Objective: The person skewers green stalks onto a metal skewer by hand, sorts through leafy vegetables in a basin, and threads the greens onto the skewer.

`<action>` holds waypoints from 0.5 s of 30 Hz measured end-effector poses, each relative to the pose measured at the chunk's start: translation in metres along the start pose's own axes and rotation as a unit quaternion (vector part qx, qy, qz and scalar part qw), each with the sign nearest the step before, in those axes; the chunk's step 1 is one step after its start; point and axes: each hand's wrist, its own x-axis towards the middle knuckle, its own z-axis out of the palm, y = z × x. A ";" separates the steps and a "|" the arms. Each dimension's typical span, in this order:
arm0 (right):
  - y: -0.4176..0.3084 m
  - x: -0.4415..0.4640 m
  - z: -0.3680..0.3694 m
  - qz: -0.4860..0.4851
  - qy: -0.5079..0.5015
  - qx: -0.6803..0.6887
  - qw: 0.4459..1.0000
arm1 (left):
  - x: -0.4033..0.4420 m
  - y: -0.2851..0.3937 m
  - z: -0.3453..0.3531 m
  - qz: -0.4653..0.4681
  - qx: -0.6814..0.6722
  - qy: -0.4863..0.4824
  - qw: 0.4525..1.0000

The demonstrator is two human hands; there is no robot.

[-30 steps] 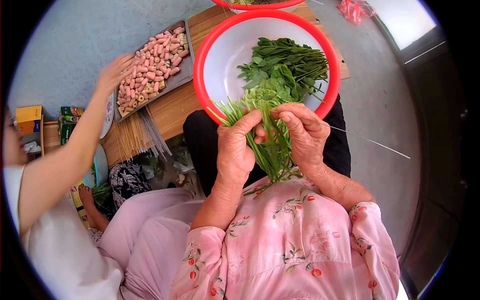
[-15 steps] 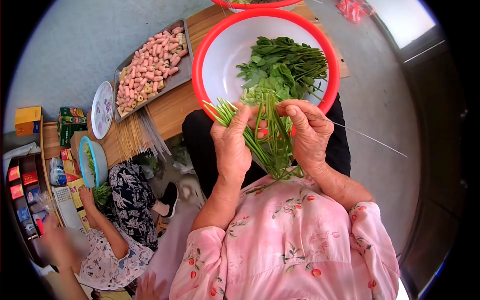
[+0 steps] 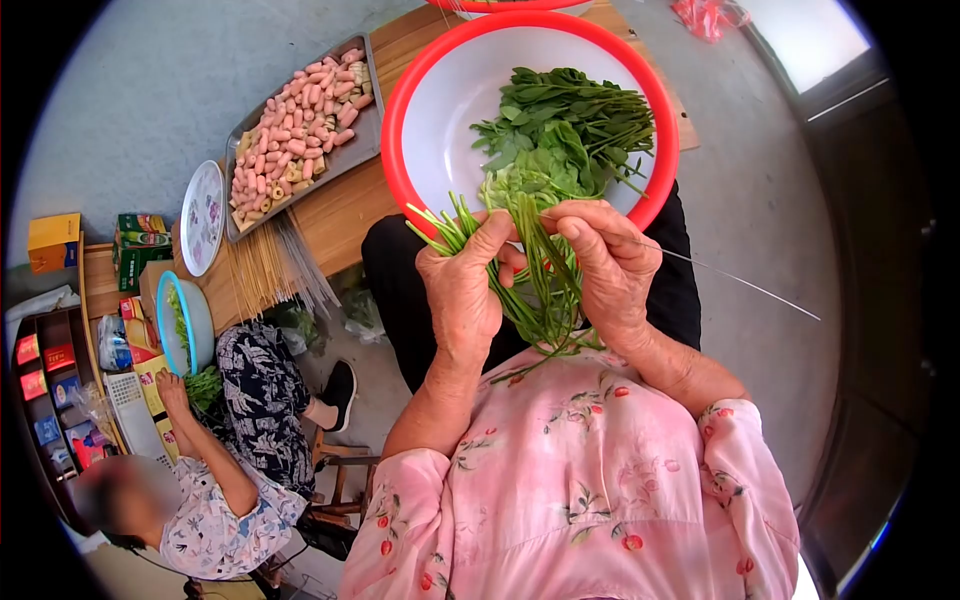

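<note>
My left hand is closed round a bunch of green stems, whose cut ends stick out to the upper left. Between the thumb and fingers of my right hand is a thin metal skewer; its long end points to the lower right and its other end meets the stems. Both hands are close together over my lap, at the near rim of a white basin with a red rim. Inside the basin lie dark leafy greens and lighter leaves.
On the wooden table are a tray of pink sausage pieces, loose skewers and a flowered plate. Another person sits at the lower left, hands by a blue basin. A red bag lies top right.
The nearer person in white, whose arm reached over the sausage tray, has moved out of view at the left. My hands have shifted only slightly, still holding the stems and skewer.
</note>
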 end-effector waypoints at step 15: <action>-0.001 -0.001 0.001 0.023 0.000 0.021 1.000 | 0.000 0.003 0.000 -0.012 -0.004 -0.010 1.000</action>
